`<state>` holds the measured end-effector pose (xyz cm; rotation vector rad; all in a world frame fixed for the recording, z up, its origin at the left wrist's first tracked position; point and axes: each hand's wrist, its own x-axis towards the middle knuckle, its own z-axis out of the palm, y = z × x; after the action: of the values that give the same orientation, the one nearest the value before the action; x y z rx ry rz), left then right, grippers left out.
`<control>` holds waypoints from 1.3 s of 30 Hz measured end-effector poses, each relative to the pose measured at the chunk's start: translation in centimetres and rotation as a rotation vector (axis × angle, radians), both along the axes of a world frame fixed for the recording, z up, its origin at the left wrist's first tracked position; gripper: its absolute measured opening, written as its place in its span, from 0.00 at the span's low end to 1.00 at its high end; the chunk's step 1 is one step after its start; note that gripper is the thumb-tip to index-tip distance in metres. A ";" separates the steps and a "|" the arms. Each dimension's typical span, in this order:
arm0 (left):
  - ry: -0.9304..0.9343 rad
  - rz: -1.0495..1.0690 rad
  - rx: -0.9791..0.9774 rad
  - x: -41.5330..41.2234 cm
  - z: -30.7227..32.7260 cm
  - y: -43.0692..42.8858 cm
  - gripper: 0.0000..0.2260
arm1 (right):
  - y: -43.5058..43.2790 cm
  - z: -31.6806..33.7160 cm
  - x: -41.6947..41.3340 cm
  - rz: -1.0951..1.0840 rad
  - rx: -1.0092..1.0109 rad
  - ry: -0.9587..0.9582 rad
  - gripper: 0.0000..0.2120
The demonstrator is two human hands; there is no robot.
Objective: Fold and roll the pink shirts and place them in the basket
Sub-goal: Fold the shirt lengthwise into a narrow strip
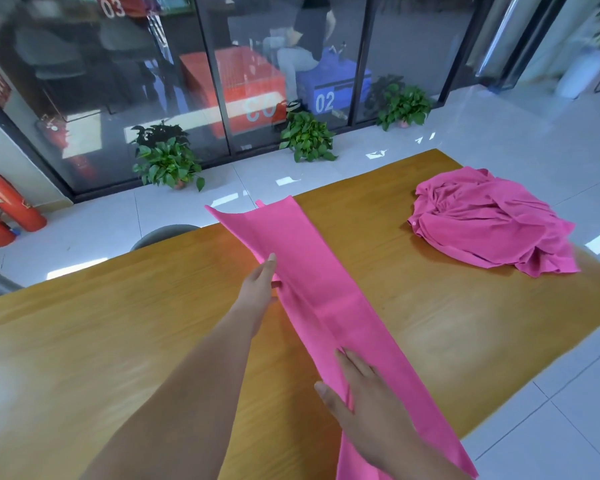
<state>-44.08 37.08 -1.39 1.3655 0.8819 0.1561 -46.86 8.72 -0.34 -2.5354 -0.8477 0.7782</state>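
Shirt (321, 306) spans table (118, 323); left hand (258, 289), right hand (364, 396) touching.

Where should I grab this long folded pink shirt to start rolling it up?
Likely its far end, both corners, one hand from each long side. The folded shirt lies flat as a narrow strip, and that end juts past the table edge, so fingers can slip under there.
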 end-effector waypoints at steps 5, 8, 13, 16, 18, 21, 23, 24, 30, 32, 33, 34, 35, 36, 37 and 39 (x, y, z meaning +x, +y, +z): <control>-0.027 -0.027 -0.037 3.8 1.2 -2.8 0.35 | -2.2 0.2 3.3 -0.041 0.033 0.014 0.43; -0.032 -0.048 -0.031 6.2 1.2 -4.2 0.36 | -3.7 -0.3 5.6 -0.080 0.092 0.071 0.44; -0.021 -0.067 -0.005 9.6 0.7 -6.9 0.35 | -5.8 -2.3 9.3 -0.156 0.146 0.186 0.41; 0.073 -0.108 0.014 10.3 -2.0 -8.4 0.47 | -6.5 -4.5 11.6 -0.220 0.179 0.305 0.38; 0.155 -0.163 0.076 9.5 -3.4 -10.1 0.46 | -7.1 -6.2 12.6 -0.270 0.176 0.382 0.34; 0.178 -0.172 0.226 6.6 -4.4 -13.4 0.32 | -8.0 -8.0 12.9 -0.295 0.190 0.400 0.27; 0.154 -0.165 0.305 3.9 -5.5 -15.1 0.28 | -8.4 -8.4 12.7 -0.305 0.215 0.386 0.24; 0.146 -0.169 0.343 2.5 -6.0 -15.7 0.27 | -8.6 -8.4 12.5 -0.316 0.230 0.379 0.23; 0.178 -0.312 0.495 -5.4 -8.6 -18.8 0.21 | -10.3 -8.1 10.4 -0.393 0.296 0.304 0.20; 0.186 -0.348 0.495 -7.3 -9.6 -19.2 0.19 | -11.3 -8.1 9.3 -0.380 0.286 0.280 0.20; 0.187 -0.362 0.498 -8.1 -10.2 -19.3 0.18 | -11.9 -8.1 8.7 -0.367 0.272 0.264 0.21; 0.189 -0.372 0.497 -8.9 -10.6 -19.4 0.18 | -12.6 -8.2 8.1 -0.346 0.253 0.244 0.21; 0.189 -0.381 0.493 -9.5 -10.9 -19.5 0.17 | -13.2 -8.2 7.5 -0.323 0.228 0.224 0.21; 0.185 -0.395 0.494 -10.2 -11.1 -19.6 0.16 | -13.9 -8.4 7.0 -0.304 0.211 0.205 0.22; 0.178 -0.416 0.504 -10.7 -11.1 -19.7 0.15 | -14.5 -8.5 6.6 -0.295 0.199 0.192 0.22; 0.195 -0.472 0.546 -11.7 -10.8 -20.2 0.16 | -15.4 -8.8 5.9 -0.278 0.187 0.168 0.23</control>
<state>-55.80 16.85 -12.19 2.0911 0.6735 -0.1139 -40.96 -6.71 -9.17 -2.3183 -0.4758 0.7691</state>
